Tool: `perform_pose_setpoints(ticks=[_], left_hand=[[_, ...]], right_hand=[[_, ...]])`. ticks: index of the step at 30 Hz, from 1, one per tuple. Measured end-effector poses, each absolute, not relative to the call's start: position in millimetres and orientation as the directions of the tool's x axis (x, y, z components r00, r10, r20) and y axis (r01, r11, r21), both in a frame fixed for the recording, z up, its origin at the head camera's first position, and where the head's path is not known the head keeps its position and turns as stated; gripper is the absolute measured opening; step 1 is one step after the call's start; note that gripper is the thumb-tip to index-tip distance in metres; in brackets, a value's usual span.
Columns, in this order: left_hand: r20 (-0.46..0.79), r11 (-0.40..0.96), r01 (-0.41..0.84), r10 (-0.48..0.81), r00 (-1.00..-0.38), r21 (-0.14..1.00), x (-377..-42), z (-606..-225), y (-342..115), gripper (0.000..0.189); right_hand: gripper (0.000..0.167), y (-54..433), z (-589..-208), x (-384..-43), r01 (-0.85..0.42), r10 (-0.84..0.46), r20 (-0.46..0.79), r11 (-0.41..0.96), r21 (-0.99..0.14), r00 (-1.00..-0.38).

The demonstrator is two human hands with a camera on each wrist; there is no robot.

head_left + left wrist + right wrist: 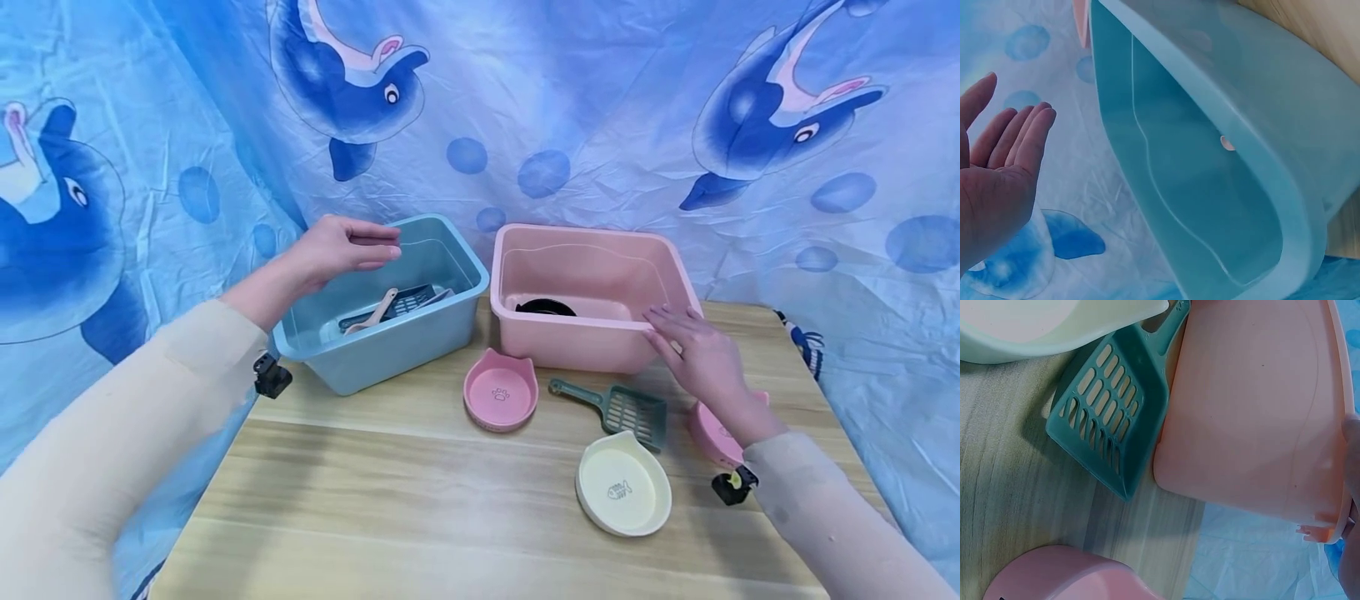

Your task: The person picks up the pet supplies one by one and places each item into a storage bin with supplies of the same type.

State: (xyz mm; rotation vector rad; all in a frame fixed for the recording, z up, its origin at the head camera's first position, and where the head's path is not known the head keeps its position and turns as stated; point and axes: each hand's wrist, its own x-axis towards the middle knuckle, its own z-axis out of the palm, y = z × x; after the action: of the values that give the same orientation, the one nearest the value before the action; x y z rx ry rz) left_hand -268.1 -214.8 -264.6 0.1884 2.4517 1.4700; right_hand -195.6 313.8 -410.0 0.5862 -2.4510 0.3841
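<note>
My left hand (341, 248) hovers over the left end of a blue litter box (397, 354), fingers fairly straight, holding nothing. In this box lie a dark blue slotted litter scoop (408, 302) and a beige handle (381, 310). My right hand (697, 354) holds the front rim of a pink litter box (570, 346) near its right corner, thumb outside and fingers over the edge. A black curved object (546, 307) shows inside, mostly hidden by the front wall. A green slotted litter scoop (1107, 403) lies just before this box.
On the wooden table (390, 500) stand a pink cat-eared bowl (501, 393), a cream bowl (624, 487) touching or overlapping the green scoop, and another pink bowl (716, 437) partly under my right wrist. Behind the boxes hangs a blue dolphin-print sheet (600, 108).
</note>
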Motion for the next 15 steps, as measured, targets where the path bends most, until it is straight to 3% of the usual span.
perform_pose_setpoints(ticks=[15], left_hand=[[-0.174,0.585,0.012,0.259,-0.950,0.811,-237.6,-256.5,-235.7,0.064]], right_hand=[[0.040,316.1,-409.7,-195.2,-0.478,-0.313,0.584,0.866,-0.149,-0.749]])
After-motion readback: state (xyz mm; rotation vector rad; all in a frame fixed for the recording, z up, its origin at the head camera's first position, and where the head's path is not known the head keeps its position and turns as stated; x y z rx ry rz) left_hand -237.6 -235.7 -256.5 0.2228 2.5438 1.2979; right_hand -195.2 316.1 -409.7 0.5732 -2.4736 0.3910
